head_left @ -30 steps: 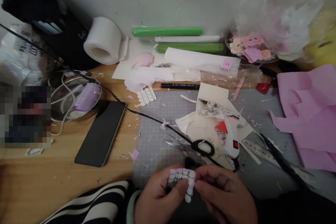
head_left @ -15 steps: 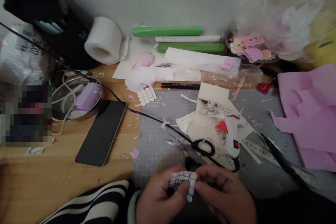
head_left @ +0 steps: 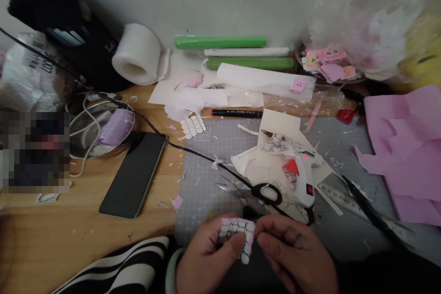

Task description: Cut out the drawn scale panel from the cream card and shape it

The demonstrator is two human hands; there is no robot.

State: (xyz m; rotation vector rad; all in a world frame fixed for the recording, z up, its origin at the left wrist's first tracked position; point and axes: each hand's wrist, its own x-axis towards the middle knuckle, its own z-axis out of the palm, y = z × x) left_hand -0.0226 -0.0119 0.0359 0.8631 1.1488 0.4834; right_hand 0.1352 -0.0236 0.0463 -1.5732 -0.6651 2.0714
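My left hand (head_left: 217,252) pinches a small paper cutout (head_left: 246,228) with its thumb laid across the front. The cutout is white with a black-lined brick or scale pattern and pink along its top and right edges. My right hand (head_left: 292,248) is beside its right edge, thumb and forefinger drawn together. Whether those fingertips hold anything is too small to tell. Just beyond the hands, black-handled scissors (head_left: 267,194) lie on the grey cutting mat (head_left: 203,183). A white hot glue gun (head_left: 303,183) with a red switch rests on cream paper scraps to the right.
A black cable (head_left: 196,152) crosses the desk. At left are a phone (head_left: 134,174) and a metal bowl (head_left: 129,147). A ruler (head_left: 344,197) and pink sheet (head_left: 403,147) lie at right. Behind are a tissue roll (head_left: 138,55), a marker (head_left: 237,113) and a patterned white piece (head_left: 193,126).
The cutout has shifted slightly left and up in my left hand and shows more of its face. A small gap now appears between it and my right fingertips.
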